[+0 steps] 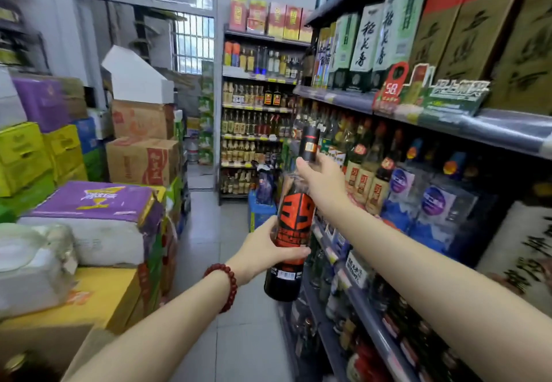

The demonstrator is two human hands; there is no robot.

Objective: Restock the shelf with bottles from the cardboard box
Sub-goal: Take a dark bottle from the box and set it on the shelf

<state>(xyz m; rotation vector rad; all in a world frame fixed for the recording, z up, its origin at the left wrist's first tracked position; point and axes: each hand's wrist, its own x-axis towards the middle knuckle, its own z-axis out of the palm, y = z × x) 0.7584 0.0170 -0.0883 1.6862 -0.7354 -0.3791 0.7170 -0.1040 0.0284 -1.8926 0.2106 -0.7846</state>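
A tall dark bottle [294, 220] with an orange-red label and a black cap stands nearly upright in mid-air, in the aisle just left of the shelf [448, 118]. My left hand [268, 247] grips its lower body below the label's middle. My right hand [321, 177] holds its neck and shoulder from the right. The shelf on the right carries rows of bottles and boxed liquor. An open cardboard box [44, 351] shows at the bottom left corner, with a bottle cap just visible inside.
Stacked cartons [98, 211] in purple, yellow and brown fill the left side of the aisle. A blue crate [260, 211] sits on the floor by the shelf foot. Another bottle rack [254, 130] closes the aisle's far end. A strip of grey floor runs between.
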